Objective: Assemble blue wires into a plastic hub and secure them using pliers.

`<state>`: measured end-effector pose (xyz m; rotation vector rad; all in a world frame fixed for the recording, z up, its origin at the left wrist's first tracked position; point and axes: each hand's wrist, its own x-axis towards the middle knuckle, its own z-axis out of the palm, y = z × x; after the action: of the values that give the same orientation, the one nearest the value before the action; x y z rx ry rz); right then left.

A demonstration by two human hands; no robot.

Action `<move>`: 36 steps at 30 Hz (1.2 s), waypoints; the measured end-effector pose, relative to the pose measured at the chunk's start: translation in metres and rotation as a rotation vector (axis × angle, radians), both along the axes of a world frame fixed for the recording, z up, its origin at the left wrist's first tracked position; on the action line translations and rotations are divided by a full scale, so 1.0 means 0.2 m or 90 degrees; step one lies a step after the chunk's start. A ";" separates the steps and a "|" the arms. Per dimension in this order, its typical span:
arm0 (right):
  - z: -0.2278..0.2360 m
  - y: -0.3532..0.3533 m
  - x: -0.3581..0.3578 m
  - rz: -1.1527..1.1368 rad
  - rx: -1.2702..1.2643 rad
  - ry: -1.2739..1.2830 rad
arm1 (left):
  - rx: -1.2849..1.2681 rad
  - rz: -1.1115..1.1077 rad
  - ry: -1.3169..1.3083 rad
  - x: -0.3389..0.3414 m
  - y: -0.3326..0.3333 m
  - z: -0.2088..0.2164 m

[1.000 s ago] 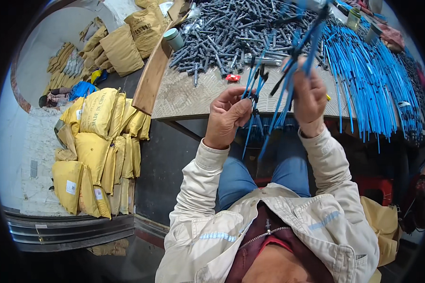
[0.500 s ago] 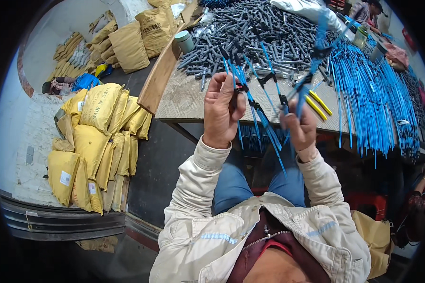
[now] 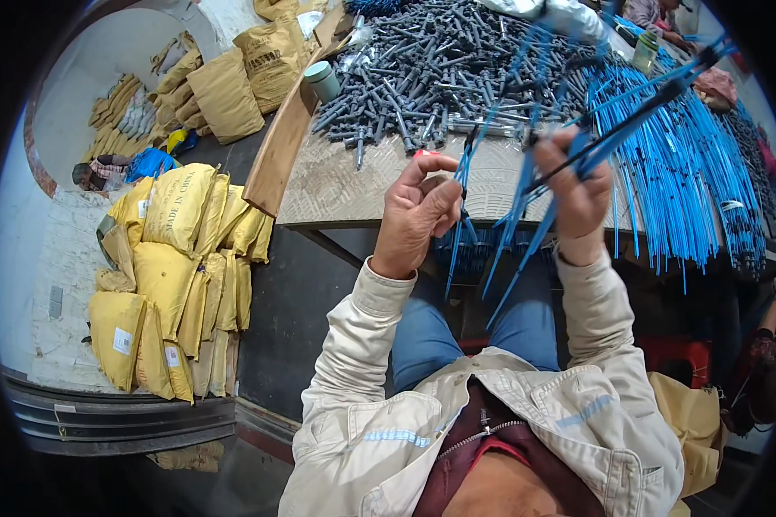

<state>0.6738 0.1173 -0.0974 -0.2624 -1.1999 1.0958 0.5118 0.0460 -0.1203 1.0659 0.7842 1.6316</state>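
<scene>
My right hand (image 3: 576, 185), blurred by motion, is closed around several thin blue rods with black fittings (image 3: 629, 121) that fan out above and below it over the table's front edge. Beside it, my left hand (image 3: 418, 211) has curled fingers, thumb and index finger close together. A blue rod (image 3: 462, 177) with a black end passes right at its fingertips; whether those fingers pinch it is not plain. A small red thing (image 3: 424, 153) shows just behind the left hand. Beyond both hands, a large heap of dark grey plastic-looking tubular parts (image 3: 448, 65) covers the table.
The table (image 3: 336, 185) has a wooden board (image 3: 276, 164) along its left side, near a lidded cup (image 3: 322, 82). Many blue rods (image 3: 681, 181) hang over its right edge. Stacked yellow sacks (image 3: 159, 276) stand at left. Other people are at far left and upper right.
My right hand has moved right and up with the blue rods, spreading them away from my left hand. Fewer rods now lie at the left hand. Yellow handles beside the right hand are no longer visible.
</scene>
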 end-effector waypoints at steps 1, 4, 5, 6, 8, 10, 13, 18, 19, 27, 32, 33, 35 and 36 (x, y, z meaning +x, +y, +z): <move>0.05 0.04 0.06 -0.022 0.011 -0.010 | 0.014 0.001 0.059 -0.01 0.01 -0.01; 0.13 0.10 0.23 -0.071 0.018 -0.037 | 0.036 0.045 0.090 -0.06 0.01 -0.02; 0.15 0.10 0.27 -0.087 0.008 -0.052 | 0.038 0.096 0.062 -0.08 0.01 -0.02; 0.16 0.10 0.28 -0.101 -0.003 -0.067 | 0.037 0.150 0.032 -0.09 0.01 -0.01; 0.10 0.04 0.18 0.055 -0.139 0.048 | 0.036 0.185 -0.038 -0.07 0.06 0.04; 0.00 0.00 0.13 -0.063 0.016 -0.206 | 0.023 0.272 -0.169 -0.04 0.07 0.16; -0.09 -0.05 0.04 0.027 -0.043 -0.258 | 0.035 0.203 -0.143 0.09 0.10 0.25; -0.08 -0.09 -0.06 0.067 -0.077 -0.244 | 0.225 0.276 0.044 0.13 0.09 0.22; -0.06 -0.09 -0.06 0.094 -0.077 -0.252 | 0.190 0.279 0.036 0.10 0.07 0.22; 0.02 -0.08 0.01 0.331 -0.084 -0.357 | 0.055 0.241 -0.197 -0.01 0.03 0.31; -0.05 0.00 -0.14 0.455 -0.008 -0.235 | 0.116 0.226 -0.092 0.11 0.10 0.35; -0.06 0.02 -0.17 0.517 0.027 -0.175 | 0.166 0.218 -0.034 0.10 0.11 0.33; -0.05 0.04 -0.17 0.409 0.054 -0.195 | 0.167 0.241 -0.015 0.03 0.12 0.32; -0.04 0.05 -0.17 0.299 0.075 -0.211 | 0.162 0.261 0.005 -0.03 0.12 0.31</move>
<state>0.6390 0.1274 -0.1059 -0.0698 -1.6705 1.4155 0.5067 0.0709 -0.0575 1.1387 0.8561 2.1208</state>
